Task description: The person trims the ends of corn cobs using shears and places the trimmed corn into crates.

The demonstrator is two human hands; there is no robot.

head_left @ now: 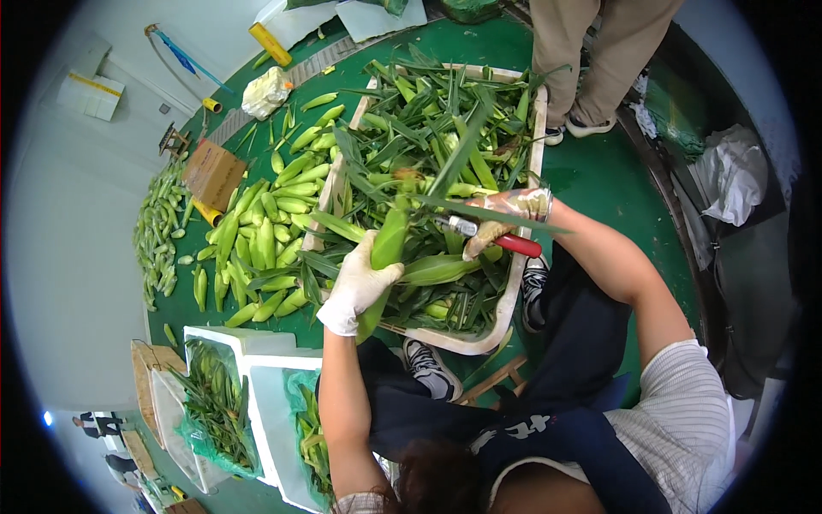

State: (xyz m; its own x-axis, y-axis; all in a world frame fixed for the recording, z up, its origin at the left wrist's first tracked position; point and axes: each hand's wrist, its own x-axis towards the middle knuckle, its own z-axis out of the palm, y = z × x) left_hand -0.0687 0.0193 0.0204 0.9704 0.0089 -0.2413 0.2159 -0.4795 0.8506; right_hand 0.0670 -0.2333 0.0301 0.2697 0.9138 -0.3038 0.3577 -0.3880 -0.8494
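My left hand [361, 275], in a white glove, grips a green-husked ear of corn [390, 239], tilted with its leafy, silk-tipped end pointing away from me. In its stained glove, my right hand [507, 213] holds a hand tool with a red handle [517, 245] and a metal part towards the corn; its working end is partly hidden by leaves. A long leaf crosses in front of the right hand. Below both hands stands a large white plastic crate [472, 344], heaped with cut corn leaves [462, 103] and husked ears. Another ear [443, 270] lies on the heap between my hands.
Trimmed ears [266, 238] are piled on the green floor left of the crate, near a cardboard box [214, 175]. White foam boxes [270, 340] with bagged corn stand at lower left. Another person's legs [565, 58] are beyond the crate's far right corner.
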